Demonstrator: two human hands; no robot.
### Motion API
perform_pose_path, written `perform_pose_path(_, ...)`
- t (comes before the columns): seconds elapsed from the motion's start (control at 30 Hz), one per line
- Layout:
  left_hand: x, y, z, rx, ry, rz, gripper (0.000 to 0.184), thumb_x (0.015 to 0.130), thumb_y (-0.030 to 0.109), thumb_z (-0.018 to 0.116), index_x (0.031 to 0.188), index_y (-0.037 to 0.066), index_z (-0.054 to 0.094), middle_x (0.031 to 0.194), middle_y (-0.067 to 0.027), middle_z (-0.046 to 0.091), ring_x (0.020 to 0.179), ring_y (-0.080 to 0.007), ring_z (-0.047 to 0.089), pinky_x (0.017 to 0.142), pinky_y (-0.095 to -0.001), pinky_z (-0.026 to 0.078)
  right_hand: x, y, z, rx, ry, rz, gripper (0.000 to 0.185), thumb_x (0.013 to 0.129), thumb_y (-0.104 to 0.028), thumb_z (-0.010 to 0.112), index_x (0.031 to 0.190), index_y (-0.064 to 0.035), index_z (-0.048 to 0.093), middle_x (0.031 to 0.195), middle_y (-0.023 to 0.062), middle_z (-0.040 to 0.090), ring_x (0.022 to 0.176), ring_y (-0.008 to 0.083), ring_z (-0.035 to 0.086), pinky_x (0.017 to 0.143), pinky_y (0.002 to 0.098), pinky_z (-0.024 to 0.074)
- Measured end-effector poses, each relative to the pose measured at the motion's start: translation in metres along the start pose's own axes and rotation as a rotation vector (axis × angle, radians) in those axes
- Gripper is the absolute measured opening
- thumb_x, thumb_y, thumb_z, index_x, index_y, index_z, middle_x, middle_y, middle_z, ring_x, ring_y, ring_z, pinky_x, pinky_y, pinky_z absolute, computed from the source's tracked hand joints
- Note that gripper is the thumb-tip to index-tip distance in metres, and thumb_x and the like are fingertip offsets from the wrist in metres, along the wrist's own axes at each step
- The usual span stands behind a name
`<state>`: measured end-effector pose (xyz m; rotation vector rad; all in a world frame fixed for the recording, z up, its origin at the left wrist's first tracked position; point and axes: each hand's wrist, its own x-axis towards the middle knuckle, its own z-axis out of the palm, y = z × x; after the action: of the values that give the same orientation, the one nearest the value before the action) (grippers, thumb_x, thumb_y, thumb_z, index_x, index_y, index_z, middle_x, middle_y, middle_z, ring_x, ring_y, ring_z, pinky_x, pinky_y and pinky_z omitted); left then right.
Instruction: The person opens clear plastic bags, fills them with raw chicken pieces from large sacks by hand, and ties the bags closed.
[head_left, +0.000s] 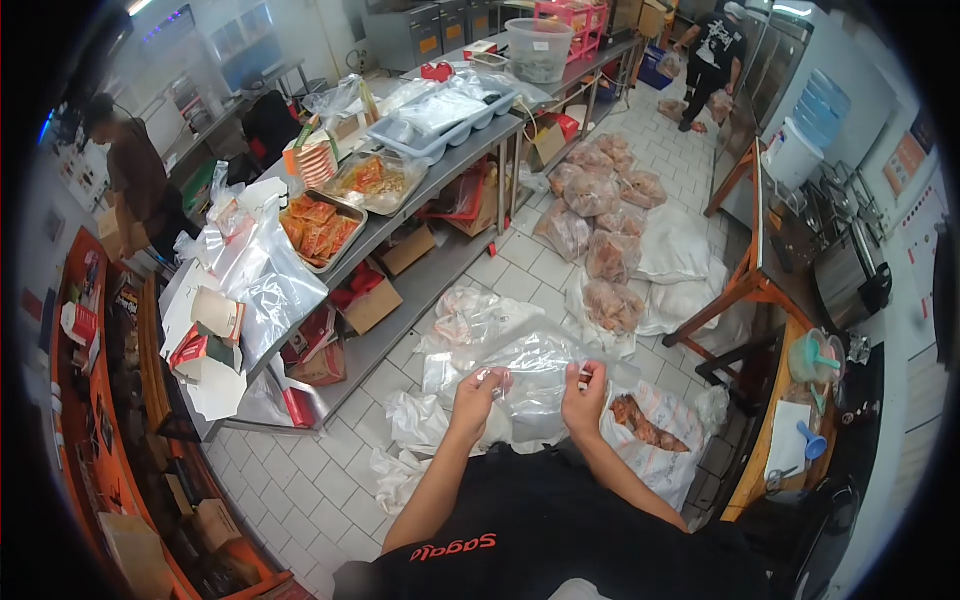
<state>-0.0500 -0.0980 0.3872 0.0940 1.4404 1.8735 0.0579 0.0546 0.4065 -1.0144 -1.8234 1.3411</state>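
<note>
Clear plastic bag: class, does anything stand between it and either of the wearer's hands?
Nothing visible does. The left hand and right hand both pinch the clear plastic bag directly. The open white sack sits to the right of the right hand, not between.

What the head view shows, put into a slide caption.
Left hand and right hand hold clear plastic above a tiled floor, with filled bags lying farther ahead.

Wears blk top [590, 530] — 1 red word [453, 547] on frt.
</note>
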Motion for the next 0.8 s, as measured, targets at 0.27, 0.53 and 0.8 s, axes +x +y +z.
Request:
perform_pose_path(0.27, -0.018, -0.002, -0.003, -0.082, 0.006, 0.078, 0.021, 0.095, 0.013, 0.059, 0.102, -0.004, 0.067, 0.092, -0.0075, 0.069, 0.084, -0.0124, 0.064, 0.077, -0.0253, 0.051, 0.010, 0.029, -0.032, -0.617, -0.410, -0.274, 0.043, 0.083, -0.038, 0.070, 0.101, 0.0001, 0.064, 0.096, 0.0195, 0.064, 0.091, 0.0319, 0.062, 0.080, 0.0407, 0.0486)
perform_pose_path(0.53, -0.035, 0.012, 0.019, -0.142, -0.050, 0.084, 0.021, 0.089, 0.021, 0.068, 0.088, 0.000, 0.067, 0.077, -0.0018, 0.066, 0.068, -0.0077, 0.059, 0.063, -0.0233, 0.047, -0.004, -0.062, -0.007, 0.101, -0.813, 0.030, 0.024, 0.079, -0.017, 0.080, 0.082, -0.0031, 0.060, 0.070, -0.0008, 0.060, 0.062, 0.0065, 0.054, 0.057, 0.0223, 0.0449)
perform_pose_path(0.8, -0.055, 0.034, -0.079, 0.812, 0.318, 0.340, 0.025, 0.081, 0.020, 0.074, 0.077, 0.002, 0.058, 0.066, -0.0055, 0.061, 0.059, -0.0110, 0.056, 0.058, -0.0284, 0.047, 0.062, 0.010, -0.058, -0.456, -0.346, -0.378, 0.018, 0.069, -0.007, 0.069, 0.081, -0.0042, 0.056, 0.065, -0.0003, 0.057, 0.054, 0.0078, 0.051, 0.051, 0.0253, 0.0437)
